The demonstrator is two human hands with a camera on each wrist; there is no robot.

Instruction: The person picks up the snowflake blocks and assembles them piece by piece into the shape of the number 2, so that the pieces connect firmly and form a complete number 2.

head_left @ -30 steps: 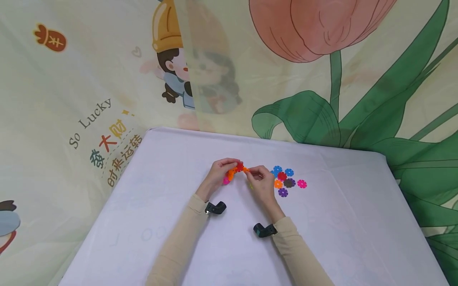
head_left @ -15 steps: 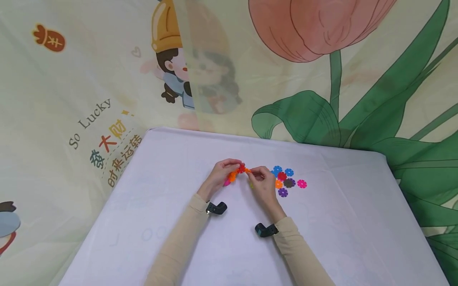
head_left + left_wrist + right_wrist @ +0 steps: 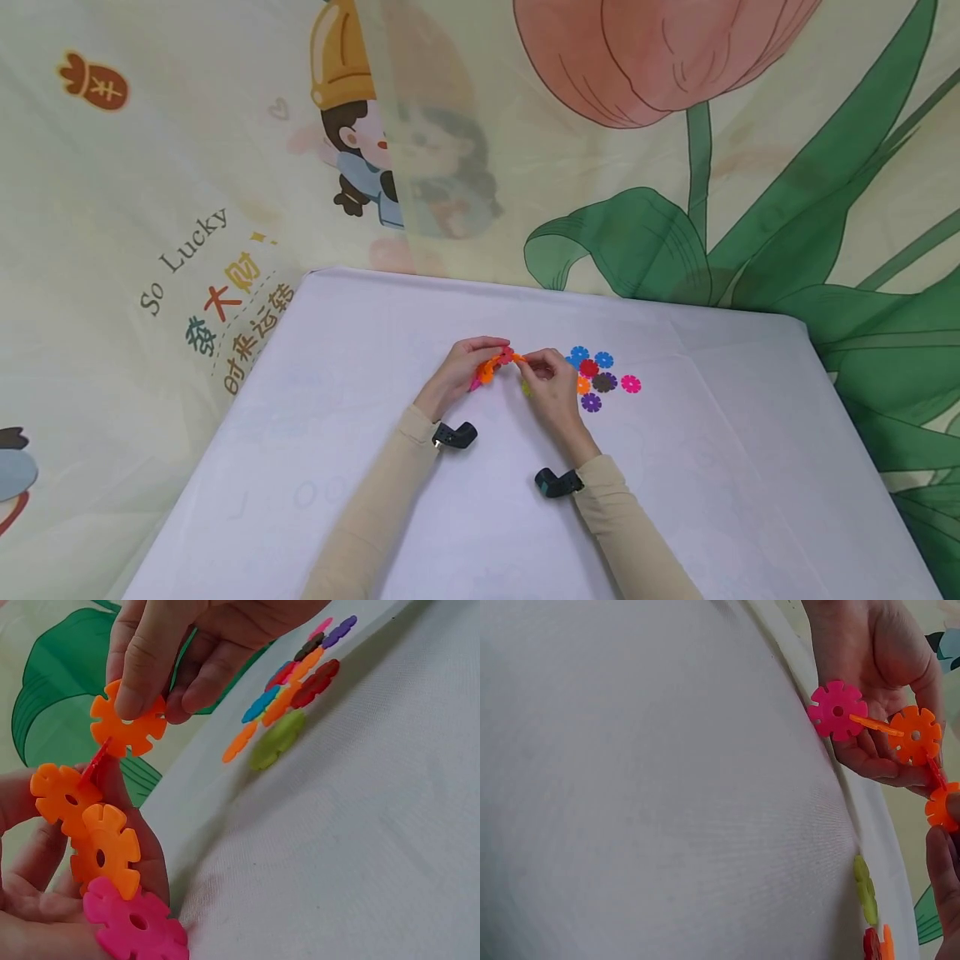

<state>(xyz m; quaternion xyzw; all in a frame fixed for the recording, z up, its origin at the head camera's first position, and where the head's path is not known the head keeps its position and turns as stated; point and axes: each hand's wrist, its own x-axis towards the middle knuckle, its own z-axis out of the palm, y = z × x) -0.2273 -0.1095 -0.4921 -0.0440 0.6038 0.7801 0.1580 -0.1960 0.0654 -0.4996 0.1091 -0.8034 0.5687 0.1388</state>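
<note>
A short chain of slotted plastic snowflake discs spans both hands above the table. It runs from a pink disc [image 3: 139,926] through two orange discs to a red disc [image 3: 507,356], seen edge-on in the left wrist view. My left hand [image 3: 455,373] grips the chain near the red disc, its fingers partly hidden behind the pieces. My right hand [image 3: 553,387] pinches another orange disc [image 3: 135,739] between thumb and fingers. That disc's lower edge meets the red disc; how deep the slots sit together I cannot tell.
Loose discs lie on the white-covered table [image 3: 360,400] just right of my right hand, among them a blue disc [image 3: 603,360], a pink one [image 3: 631,384] and a purple one [image 3: 591,402]. A yellow-green disc [image 3: 277,740] lies nearest the hands. A printed curtain [image 3: 450,250] hangs behind.
Both hands have shifted very slightly to the right, keeping their holds. The red disc and the chain have turned a little between them. The loose discs lie as before.
</note>
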